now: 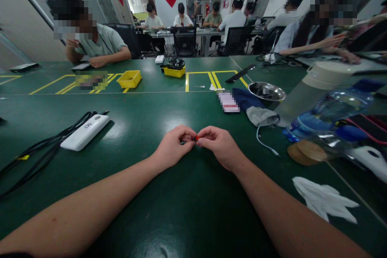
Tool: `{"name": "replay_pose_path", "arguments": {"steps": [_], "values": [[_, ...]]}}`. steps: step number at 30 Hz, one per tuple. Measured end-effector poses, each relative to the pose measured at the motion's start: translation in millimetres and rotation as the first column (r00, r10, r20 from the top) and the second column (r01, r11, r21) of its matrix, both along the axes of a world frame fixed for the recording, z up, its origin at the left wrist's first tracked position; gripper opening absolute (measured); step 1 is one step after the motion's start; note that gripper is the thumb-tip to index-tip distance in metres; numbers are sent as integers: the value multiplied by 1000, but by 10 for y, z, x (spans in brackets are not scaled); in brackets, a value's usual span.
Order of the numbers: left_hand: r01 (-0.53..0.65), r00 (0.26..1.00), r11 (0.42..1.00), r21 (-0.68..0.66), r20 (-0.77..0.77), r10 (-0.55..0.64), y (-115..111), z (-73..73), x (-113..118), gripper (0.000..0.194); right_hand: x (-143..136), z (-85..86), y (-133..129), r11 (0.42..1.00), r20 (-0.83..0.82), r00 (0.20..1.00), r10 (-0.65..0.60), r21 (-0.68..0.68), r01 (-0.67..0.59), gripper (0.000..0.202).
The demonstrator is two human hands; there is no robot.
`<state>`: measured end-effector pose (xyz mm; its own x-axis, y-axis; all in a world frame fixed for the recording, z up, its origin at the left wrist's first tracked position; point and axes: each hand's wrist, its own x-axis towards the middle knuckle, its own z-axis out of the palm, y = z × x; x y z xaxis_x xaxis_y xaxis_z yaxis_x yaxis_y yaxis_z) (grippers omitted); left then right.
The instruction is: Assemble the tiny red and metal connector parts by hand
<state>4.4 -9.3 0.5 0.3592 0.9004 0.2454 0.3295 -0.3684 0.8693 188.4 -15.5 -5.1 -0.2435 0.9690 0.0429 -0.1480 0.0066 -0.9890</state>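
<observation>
where two pinches meet: left hand and right hand, both narrow, hold one small red-and-dark piece, in from the near edge of the desk
handling: seems underway, piece not released; remainder cannot be told
toward left edge: one white power bank
toward far edge: one metal bowl, two yellow trays

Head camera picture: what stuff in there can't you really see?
Tiny red and dark bits, head view: too small, mostly covered by fingertips of the left hand and right hand.
Black cables, head view: cut off by the left edge.
What's in the metal bowl, head view: too small and dark.
Pink-and-white item, head view: blurred by pixel blocks.
</observation>
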Motion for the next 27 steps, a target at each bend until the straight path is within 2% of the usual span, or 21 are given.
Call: {"name": "replay_pose_path", "arguments": {"steps": [12,18,27], "values": [[-15,1000,999,49,-14,15,2,-11,-4,21,5,35,-10,999,-16,999,34,-17,-34,12],[-2,1000,998,64,-13,3,-3,3,-8,20,-2,27,0,999,-53,998,22,-43,-24,21],[14,996,973,228,-94,8,-18,47,-23,19,17,19,4,997,-54,997,58,-44,-61,21]]}}
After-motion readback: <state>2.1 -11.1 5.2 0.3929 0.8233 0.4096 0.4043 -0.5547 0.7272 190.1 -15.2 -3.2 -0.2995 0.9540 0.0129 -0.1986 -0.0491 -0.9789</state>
